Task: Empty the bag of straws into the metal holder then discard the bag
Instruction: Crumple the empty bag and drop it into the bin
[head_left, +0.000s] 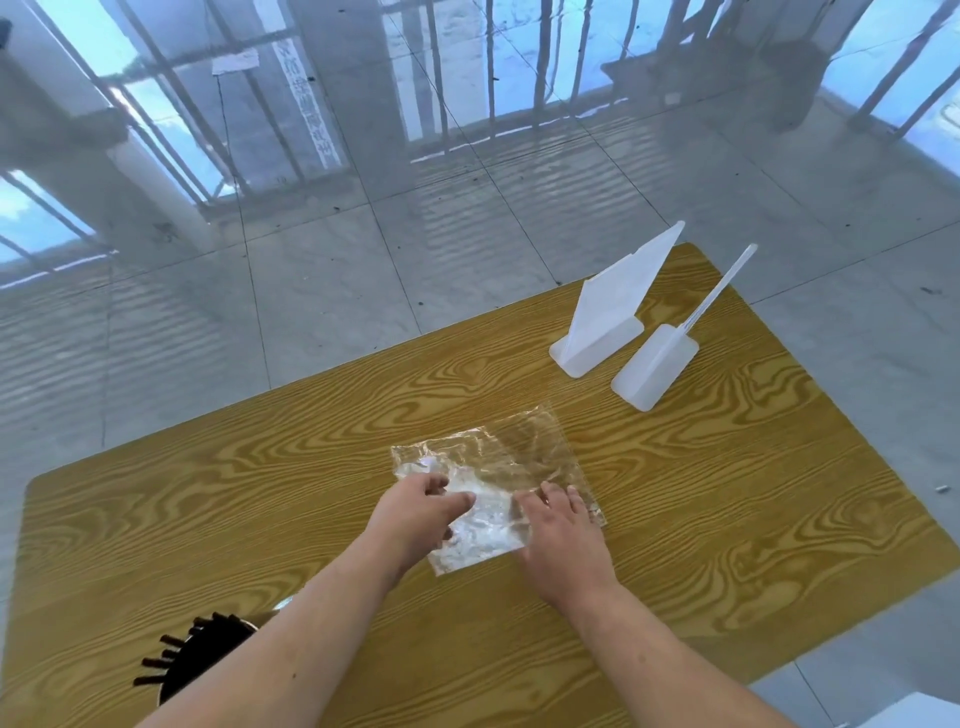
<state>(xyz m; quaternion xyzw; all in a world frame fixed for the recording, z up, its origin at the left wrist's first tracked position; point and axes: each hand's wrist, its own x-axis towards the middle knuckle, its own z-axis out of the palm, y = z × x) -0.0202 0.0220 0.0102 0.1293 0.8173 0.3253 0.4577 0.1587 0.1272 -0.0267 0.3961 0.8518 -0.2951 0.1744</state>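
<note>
Nearest the camera, at the table's lower left edge, a round metal holder (208, 660) stands packed with dark brown straws (171, 652), partly hidden by the left forearm. Beyond it, mid-table, the flat, empty clear plastic bag (498, 467) lies crumpled on the yellow wood-grain table (727, 519); the left hand (415, 512) pinches its near left part with curled fingers, while the right hand (558, 525) presses flat and spread on its near right edge. Farther right, two white plastic stands (610, 322) sit near the far edge, with bare tabletop around the bag.
</note>
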